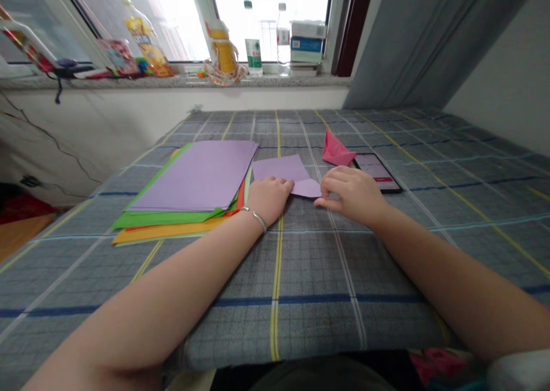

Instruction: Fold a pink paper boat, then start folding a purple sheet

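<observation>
1. Purple paper (281, 169), seemingly folded, lies under our hands on the checked cloth (275, 299).
2. Our left hand (270, 199) presses on it, fingers (283, 188) together and flat against its lower edge.
3. Our right hand (350, 195) curls at its right tip, fingers (329, 185) bunched together; we cannot tell whether they clamp it.
4. A silver bangle (253, 218) circles our left wrist.
5. Nearby lie a stack of coloured paper (189, 176), a folded pink paper (336, 150) and a phone (378, 172).

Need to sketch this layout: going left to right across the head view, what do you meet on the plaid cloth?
stack of coloured paper → left hand → right hand → phone
</observation>
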Motion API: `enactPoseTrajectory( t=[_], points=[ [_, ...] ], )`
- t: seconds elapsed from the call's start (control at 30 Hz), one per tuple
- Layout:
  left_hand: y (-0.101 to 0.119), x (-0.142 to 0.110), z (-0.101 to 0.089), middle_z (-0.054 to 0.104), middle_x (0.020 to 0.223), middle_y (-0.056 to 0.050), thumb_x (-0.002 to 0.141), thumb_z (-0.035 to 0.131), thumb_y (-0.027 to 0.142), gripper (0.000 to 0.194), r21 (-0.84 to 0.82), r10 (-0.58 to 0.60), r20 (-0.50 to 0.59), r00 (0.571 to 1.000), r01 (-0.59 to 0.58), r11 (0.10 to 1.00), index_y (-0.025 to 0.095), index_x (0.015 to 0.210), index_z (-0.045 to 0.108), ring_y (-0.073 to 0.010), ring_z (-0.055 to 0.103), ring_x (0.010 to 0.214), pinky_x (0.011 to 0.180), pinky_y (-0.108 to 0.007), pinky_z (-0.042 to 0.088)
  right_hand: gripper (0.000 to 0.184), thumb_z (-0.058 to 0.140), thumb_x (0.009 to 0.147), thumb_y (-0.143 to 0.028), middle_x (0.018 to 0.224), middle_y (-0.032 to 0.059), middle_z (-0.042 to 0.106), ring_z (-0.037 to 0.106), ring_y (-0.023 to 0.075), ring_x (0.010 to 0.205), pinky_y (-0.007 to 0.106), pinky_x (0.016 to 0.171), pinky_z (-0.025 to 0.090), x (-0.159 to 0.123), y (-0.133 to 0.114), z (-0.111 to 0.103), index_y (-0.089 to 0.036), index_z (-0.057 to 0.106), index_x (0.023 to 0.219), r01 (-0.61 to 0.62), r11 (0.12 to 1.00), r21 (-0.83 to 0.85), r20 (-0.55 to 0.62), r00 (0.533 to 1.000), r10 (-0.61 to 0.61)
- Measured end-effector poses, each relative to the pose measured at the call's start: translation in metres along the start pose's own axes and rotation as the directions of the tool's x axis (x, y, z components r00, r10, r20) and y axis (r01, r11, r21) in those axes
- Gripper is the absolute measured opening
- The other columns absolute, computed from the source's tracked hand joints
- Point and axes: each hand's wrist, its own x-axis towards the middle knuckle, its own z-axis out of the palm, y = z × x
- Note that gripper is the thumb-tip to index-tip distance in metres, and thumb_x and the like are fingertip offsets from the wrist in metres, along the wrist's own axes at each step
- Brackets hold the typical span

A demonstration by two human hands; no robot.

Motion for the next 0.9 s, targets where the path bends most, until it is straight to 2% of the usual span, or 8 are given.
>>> enactPoseTrajectory(
  t=[0.1, 0.23, 0.4, 0.5, 0.6, 0.73, 0.83, 0.9],
  points=[
    [-0.01, -0.001, 0.005, 0.071, 0.108, -0.004, 0.09, 0.044, 0.013, 0.037, -0.089, -0.039, 0.019, 0.999, 0.04, 0.995, 0.026, 0.119, 0.063, -0.0222, 0.064, 0.097, 0.075, -0.033, 0.049, 0.028, 0.074, 0.073, -0.038, 0.102, 0.0068, 0.065, 0.059, 0.025, 0.098, 0.037, 0.082, 0.047, -0.005, 0.016, 0.006, -0.021, 0.06, 0.09, -0.189, 0.982, 0.024, 0.032, 0.982, 0.188],
    [-0.021, 0.002, 0.015, 0.069, 0.115, -0.001, 0.086, 0.043, 0.007, 0.045, -0.285, -0.087, -0.08, 0.993, 0.061, 0.957, 0.03, 0.12, 0.064, -0.0209, 0.063, 0.102, 0.083, -0.033, 0.049, 0.065, 0.075, 0.068, -0.037, 0.132, 0.0123, 0.053, 0.051, 0.0295, 0.12, 0.044, 0.096, 0.045, -0.012, 0.034, 0.019, -0.02, 0.05, 0.126, -0.292, 0.946, 0.143, 0.126, 0.953, 0.275],
    [-0.024, 0.008, 0.02, 0.069, 0.115, -0.002, 0.086, 0.045, 0.007, 0.041, -0.559, 0.142, -0.28, 0.949, -0.282, 0.78, 0.026, 0.116, 0.065, -0.0171, 0.06, 0.109, 0.1, -0.037, 0.042, 0.094, 0.074, 0.069, -0.034, 0.143, 0.0203, 0.042, 0.041, 0.0322, 0.131, 0.048, 0.106, 0.037, -0.013, 0.037, 0.034, -0.015, 0.024, 0.147, -0.404, 0.856, 0.324, 0.101, 0.914, 0.393],
    [-0.02, 0.008, 0.017, 0.07, 0.11, -0.004, 0.088, 0.048, 0.015, 0.031, -0.646, 0.136, -0.367, 0.92, -0.357, 0.675, 0.025, 0.111, 0.068, -0.0175, 0.06, 0.106, 0.097, -0.037, 0.044, 0.11, 0.075, 0.068, -0.034, 0.142, 0.0202, 0.043, 0.052, 0.0309, 0.121, 0.05, 0.101, 0.042, -0.012, 0.036, 0.039, -0.019, 0.005, 0.151, -0.413, 0.745, 0.524, 0.048, 0.888, 0.458],
    [-0.015, 0.007, 0.013, 0.07, 0.108, -0.004, 0.09, 0.049, 0.023, 0.027, -0.762, 0.016, -0.362, 0.932, -0.306, 0.571, 0.021, 0.108, 0.069, -0.0183, 0.061, 0.104, 0.097, -0.036, 0.044, 0.102, 0.075, 0.068, -0.038, 0.136, 0.0166, 0.05, 0.059, 0.0274, 0.111, 0.046, 0.095, 0.047, -0.012, 0.04, 0.043, -0.023, 0.014, 0.15, -0.41, 0.614, 0.675, 0.02, 0.841, 0.54],
    [-0.011, 0.009, 0.019, 0.071, 0.106, -0.006, 0.089, 0.051, 0.032, 0.03, -0.936, -0.242, -0.159, 0.957, -0.067, 0.346, 0.017, 0.107, 0.068, -0.0206, 0.062, 0.1, 0.095, -0.036, 0.046, 0.067, 0.074, 0.068, -0.041, 0.129, 0.013, 0.058, 0.058, 0.0268, 0.113, 0.047, 0.097, 0.046, -0.01, 0.046, 0.048, -0.022, 0.052, 0.127, -0.425, 0.463, 0.778, 0.095, 0.808, 0.581],
    [-0.011, 0.012, 0.027, 0.071, 0.102, -0.007, 0.085, 0.055, 0.039, 0.034, -0.99, -0.278, -0.03, 0.96, 0.01, 0.14, 0.015, 0.106, 0.067, -0.0216, 0.063, 0.096, 0.091, -0.037, 0.048, 0.041, 0.072, 0.07, -0.043, 0.111, 0.0089, 0.069, 0.063, 0.0243, 0.103, 0.049, 0.101, 0.042, -0.008, 0.046, 0.05, -0.02, 0.065, 0.103, -0.425, 0.346, 0.836, 0.168, 0.8, 0.576],
    [-0.011, 0.013, 0.029, 0.071, 0.098, -0.008, 0.084, 0.056, 0.043, 0.035, -0.997, -0.265, 0.013, 0.964, 0.033, 0.074, 0.015, 0.102, 0.067, -0.021, 0.064, 0.088, 0.086, -0.037, 0.05, 0.037, 0.073, 0.068, -0.044, 0.104, 0.0066, 0.071, 0.065, 0.0228, 0.096, 0.048, 0.099, 0.044, -0.007, 0.044, 0.05, -0.02, 0.066, 0.096, -0.403, 0.262, 0.877, 0.186, 0.787, 0.588]
  ],
)
